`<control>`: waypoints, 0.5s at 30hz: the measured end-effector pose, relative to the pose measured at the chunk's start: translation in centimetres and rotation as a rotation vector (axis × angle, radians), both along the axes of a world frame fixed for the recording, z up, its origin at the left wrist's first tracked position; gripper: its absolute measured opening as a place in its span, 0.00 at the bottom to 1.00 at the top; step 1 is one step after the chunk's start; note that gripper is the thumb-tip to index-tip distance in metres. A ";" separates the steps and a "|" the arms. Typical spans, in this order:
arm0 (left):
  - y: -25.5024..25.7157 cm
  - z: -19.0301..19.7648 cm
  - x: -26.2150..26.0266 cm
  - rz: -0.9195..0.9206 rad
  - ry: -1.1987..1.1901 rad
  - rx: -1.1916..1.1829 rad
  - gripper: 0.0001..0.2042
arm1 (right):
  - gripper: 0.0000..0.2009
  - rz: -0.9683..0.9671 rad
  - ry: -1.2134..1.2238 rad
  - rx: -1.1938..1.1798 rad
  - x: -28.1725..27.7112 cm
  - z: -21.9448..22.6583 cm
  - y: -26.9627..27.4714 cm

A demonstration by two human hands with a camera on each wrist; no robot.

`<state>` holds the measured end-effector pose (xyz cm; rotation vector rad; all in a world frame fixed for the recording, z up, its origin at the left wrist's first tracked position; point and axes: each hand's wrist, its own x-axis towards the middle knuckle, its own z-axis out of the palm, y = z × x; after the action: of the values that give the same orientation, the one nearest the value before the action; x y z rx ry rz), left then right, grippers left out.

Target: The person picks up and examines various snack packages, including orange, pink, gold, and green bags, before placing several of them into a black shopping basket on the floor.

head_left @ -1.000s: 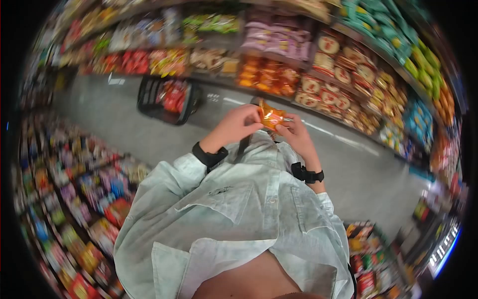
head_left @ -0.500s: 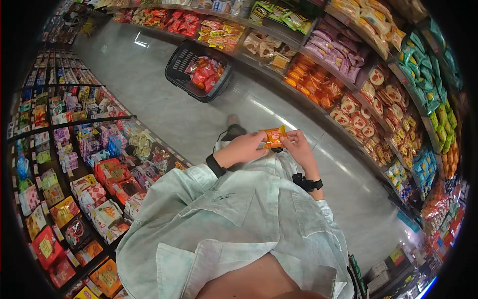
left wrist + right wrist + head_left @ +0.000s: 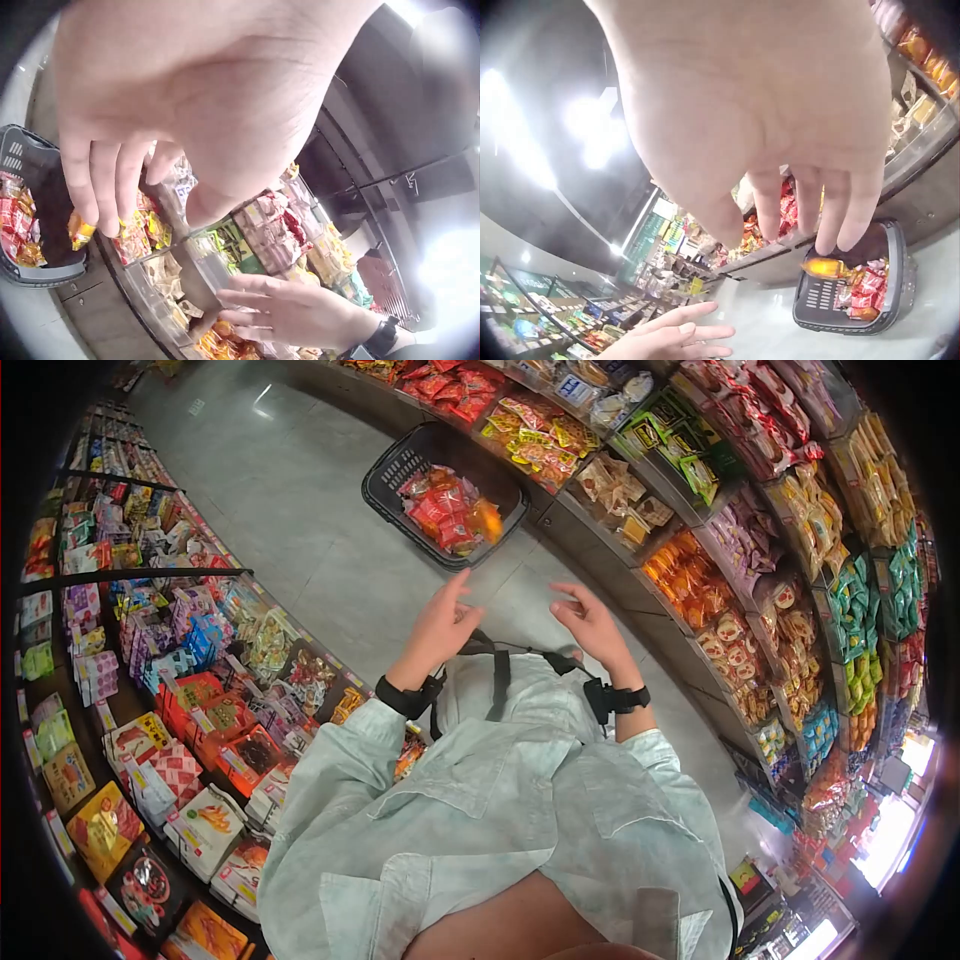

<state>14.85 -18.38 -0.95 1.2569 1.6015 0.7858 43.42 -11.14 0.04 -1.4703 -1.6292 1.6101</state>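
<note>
My left hand (image 3: 445,623) is held out over the floor with its fingers extended, nothing in it. Opposite it, my right hand (image 3: 590,622) also has its fingers spread and holds nothing. Ahead of both stands a dark plastic shopping basket (image 3: 385,475) with red snack packets (image 3: 440,510) inside. A small orange-yellow snack packet (image 3: 487,520), blurred in the head view, shows over the basket's right side. In the right wrist view the same packet (image 3: 825,268) appears beyond the fingertips, apart from the hand.
Stepped shelf bins along the right hold bagged snacks, among them orange packets (image 3: 685,575) and green packets (image 3: 675,435). On the left, a display of boxed and bagged goods (image 3: 200,710) lines the aisle. Grey floor (image 3: 290,490) lies between them.
Both hands held the orange packet between them earlier; they have let go and moved apart. The packet is now over at the basket. The head view has shifted, bringing the basket nearer.
</note>
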 end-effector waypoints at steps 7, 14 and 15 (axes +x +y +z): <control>-1.0 -3.8 -4.4 -0.114 -0.023 -0.095 0.21 | 0.12 0.091 -0.177 -0.108 2.9 -3.0 -0.3; 0.1 -4.8 -2.8 -0.376 -0.011 -0.166 0.21 | 0.14 -0.172 -0.372 -0.246 12.5 -10.5 -3.0; 0.5 -5.3 -2.8 -0.414 0.007 -0.148 0.21 | 0.14 -0.223 -0.383 -0.296 13.6 -11.3 -3.4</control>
<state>12.06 -17.89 -6.24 1.4191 1.3142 0.3961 57.03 -14.50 -11.21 -2.1397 -1.3829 1.5611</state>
